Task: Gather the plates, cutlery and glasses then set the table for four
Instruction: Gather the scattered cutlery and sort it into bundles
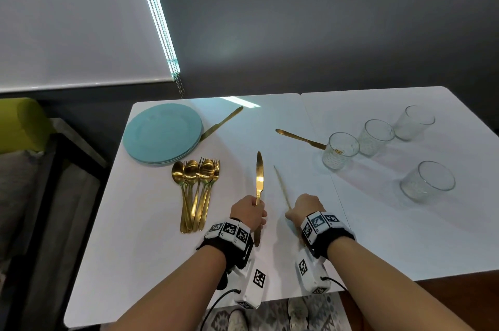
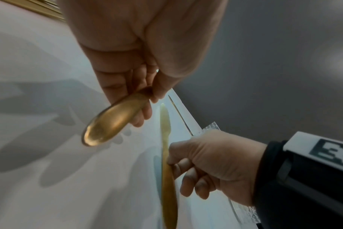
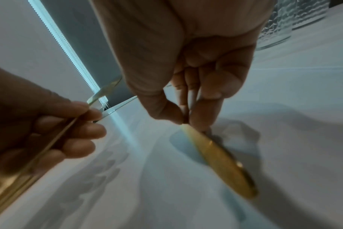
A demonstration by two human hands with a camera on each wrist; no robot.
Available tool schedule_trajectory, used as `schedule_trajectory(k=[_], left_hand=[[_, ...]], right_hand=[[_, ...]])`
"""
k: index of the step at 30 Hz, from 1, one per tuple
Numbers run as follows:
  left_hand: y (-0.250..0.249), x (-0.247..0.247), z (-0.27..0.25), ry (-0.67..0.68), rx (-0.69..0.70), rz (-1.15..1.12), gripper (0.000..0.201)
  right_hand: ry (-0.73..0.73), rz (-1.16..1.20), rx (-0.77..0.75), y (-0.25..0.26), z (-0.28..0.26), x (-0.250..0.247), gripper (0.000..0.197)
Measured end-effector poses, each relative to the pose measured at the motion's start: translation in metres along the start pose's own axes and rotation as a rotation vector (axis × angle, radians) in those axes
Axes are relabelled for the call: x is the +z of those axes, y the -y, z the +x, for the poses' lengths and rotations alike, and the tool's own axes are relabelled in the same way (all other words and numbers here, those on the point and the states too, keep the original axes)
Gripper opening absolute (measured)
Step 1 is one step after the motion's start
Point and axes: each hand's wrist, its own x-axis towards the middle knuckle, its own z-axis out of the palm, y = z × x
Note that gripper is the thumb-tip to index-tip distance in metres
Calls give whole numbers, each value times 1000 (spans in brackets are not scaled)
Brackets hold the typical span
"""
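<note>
Head view, left to right. Plates (image 1: 162,133): teal stack, upper left of table (image 1: 135,236). Far knife (image 1: 221,122): just beside stack. Spoons and forks (image 1: 195,190): gold bundle below plates. Left hand (image 1: 249,212): fingers curled round a knife (image 1: 259,179), centre frame, blade pointing up. Right hand (image 1: 306,209): pinching a second knife (image 1: 280,186), edge-on. Fourth knife (image 1: 299,138): right of centre, handle end behind nearest glass. Glasses (image 1: 378,137): four, right side.

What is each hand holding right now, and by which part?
Each grips a gold knife by its handle: left hand holds one knife, right hand the other knife.
</note>
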Motion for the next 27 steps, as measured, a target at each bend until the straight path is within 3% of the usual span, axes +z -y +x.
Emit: schedule_trajectory(k=[2,7,10,15,22,25,27], left_hand=[[-4,-3,-2,14,-6,-17,12],[-10,-6,0,27,-4,-63,14],[-18,-6,2,28,24,-42,19],[-31,-5,13,9,62,136,32],[-48,-4,44,-12,31,229,24],[-57,-5,63,-43,14,126,24],[-65,-7,72,-65,-25,-17,18]], right_hand=[[38,37,-6,0,1,-4,28],[184,435,-135,-1,-4,-18,12],[236,515,-212,7,-6,-26,10],[311,502,-255,20,7,-29,17],[335,361,-279,36,43,-42,16],[279,286,-289,44,62,-58,15],[154,200,-289,49,79,-73,16]])
